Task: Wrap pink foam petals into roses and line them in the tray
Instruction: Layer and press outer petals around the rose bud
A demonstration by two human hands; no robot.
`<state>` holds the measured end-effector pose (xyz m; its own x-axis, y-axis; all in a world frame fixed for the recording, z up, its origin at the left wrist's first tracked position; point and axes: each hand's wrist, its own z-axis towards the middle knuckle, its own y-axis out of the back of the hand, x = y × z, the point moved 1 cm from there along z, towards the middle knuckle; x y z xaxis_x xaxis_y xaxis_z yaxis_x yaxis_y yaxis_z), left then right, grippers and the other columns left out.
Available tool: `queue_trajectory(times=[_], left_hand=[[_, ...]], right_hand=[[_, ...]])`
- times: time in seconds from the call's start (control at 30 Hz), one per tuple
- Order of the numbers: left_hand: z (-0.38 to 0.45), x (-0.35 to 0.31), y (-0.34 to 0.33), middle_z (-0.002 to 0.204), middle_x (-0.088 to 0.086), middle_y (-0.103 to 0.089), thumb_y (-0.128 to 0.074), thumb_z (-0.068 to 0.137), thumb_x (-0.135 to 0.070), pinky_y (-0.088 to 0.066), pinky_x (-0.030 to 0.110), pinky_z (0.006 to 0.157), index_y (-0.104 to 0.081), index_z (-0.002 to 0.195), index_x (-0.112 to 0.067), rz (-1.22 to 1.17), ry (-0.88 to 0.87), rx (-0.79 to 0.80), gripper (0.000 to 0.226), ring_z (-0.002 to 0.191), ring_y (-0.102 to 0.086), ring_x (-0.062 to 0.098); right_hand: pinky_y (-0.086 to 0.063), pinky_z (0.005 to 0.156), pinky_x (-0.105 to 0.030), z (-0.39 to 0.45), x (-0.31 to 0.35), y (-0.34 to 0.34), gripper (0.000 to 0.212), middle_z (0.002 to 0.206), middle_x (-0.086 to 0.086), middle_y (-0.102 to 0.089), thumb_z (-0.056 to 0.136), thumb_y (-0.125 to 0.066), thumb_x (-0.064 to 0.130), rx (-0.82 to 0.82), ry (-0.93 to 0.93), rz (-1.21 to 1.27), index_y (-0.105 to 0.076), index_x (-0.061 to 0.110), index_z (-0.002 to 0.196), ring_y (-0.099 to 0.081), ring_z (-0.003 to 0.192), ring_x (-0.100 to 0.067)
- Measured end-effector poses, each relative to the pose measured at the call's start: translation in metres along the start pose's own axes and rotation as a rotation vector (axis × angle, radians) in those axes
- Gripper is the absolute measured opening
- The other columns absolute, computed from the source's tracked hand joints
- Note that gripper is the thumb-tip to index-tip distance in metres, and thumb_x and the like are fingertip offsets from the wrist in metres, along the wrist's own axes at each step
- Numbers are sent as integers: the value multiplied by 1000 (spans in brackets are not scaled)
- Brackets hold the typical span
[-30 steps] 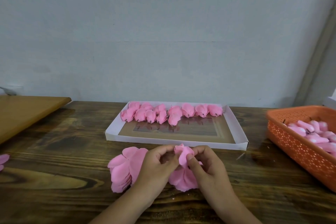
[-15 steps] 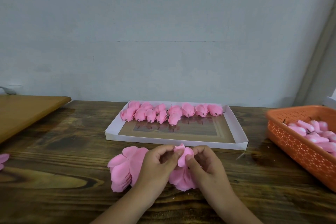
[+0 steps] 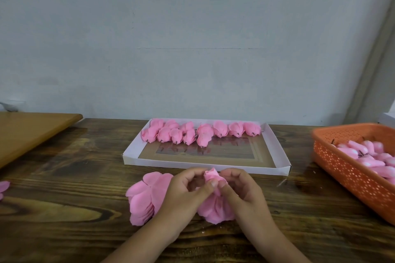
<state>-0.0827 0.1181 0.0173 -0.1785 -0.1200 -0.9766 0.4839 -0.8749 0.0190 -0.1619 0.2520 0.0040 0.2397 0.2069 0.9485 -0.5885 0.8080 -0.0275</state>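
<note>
Nearest, the left hand [image 3: 183,194] and right hand [image 3: 241,194] both pinch a half-wrapped pink foam rose [image 3: 211,177] just above the dark wooden table [image 3: 64,209], its long axis upright, tip pointing up. A stack of flat pink foam petals [image 3: 145,196] lies beside the left hand. Beyond, the shallow white cardboard tray [image 3: 277,156] holds a row of finished pink roses [image 3: 201,133] along its far edge.

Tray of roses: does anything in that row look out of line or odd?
Slightly. In the tray, the roses on the right sit in one neat line, but those on the left bunch up and overlap, a few pushed forward. Some stray petals lie alone at the table's left edge.
</note>
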Motion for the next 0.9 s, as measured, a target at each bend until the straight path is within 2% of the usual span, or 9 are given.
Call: queue_trajectory(times=[0.13,0.27,0.33,0.43,0.5,0.57,0.67,0.73,0.9], left_hand=[[2,2,0,98,-2,-79,-77,87,-11,-56,20,78,-78,98,-25,6,18,-9,18,96,-73,12],[2,3,1,94,2,-78,-84,80,-21,-58,25,79,-77,91,-28,2,15,-19,14,91,-72,14],[3,4,1,92,5,-77,-81,83,-14,-59,27,78,-77,89,-29,7,16,-58,16,90,-71,18],[4,4,3,94,14,-76,-80,84,-11,-59,40,81,-78,90,-19,-35,11,-125,11,91,-70,29],[5,3,5,96,14,-76,-83,79,-23,-59,50,84,-79,94,-18,-55,-3,-141,17,96,-70,36],[5,1,7,95,9,-78,-81,70,-39,-61,47,82,-79,96,-19,-93,-13,-166,33,97,-71,32],[7,4,9,96,7,-77,-81,64,-46,-63,36,76,-78,99,-19,-129,-3,-219,45,93,-73,24],[8,6,10,94,7,-77,-82,58,-50,-61,29,72,-78,100,-20,-155,2,-263,51,89,-73,20],[11,9,11,97,7,-77,-85,57,-48,-62,44,86,-75,107,-13,-229,25,-280,62,97,-73,28]], right_hand=[[-54,85,-27,0,1,0,17,102,0,-74,91,-67,5,-14,-2,-25,-65,15,105,-69,97,-17],[-54,86,-26,-1,4,0,20,102,1,-73,87,-73,14,-22,29,-72,-66,16,105,-70,98,-14],[-55,83,-23,-2,4,1,25,103,4,-72,86,-74,14,-34,30,-83,-66,20,108,-69,99,-11],[-54,74,-14,-2,2,4,37,101,6,-71,85,-75,8,-77,-17,-21,-63,26,115,-70,93,-5],[-53,71,-11,-1,2,5,41,103,5,-69,85,-75,9,-126,-61,10,-60,28,119,-68,94,1],[-54,70,-15,1,2,7,40,103,4,-70,85,-75,14,-156,-103,33,-59,30,118,-68,93,2],[-54,77,-24,2,3,8,29,109,9,-68,88,-73,22,-210,-185,53,-59,32,112,-68,93,0],[-55,72,-25,4,4,8,24,105,1,-71,91,-68,23,-228,-250,93,-60,24,113,-71,90,-9],[-55,64,-28,4,9,6,23,93,-7,-75,90,-68,24,-150,-302,92,-64,14,110,-71,76,-16]])
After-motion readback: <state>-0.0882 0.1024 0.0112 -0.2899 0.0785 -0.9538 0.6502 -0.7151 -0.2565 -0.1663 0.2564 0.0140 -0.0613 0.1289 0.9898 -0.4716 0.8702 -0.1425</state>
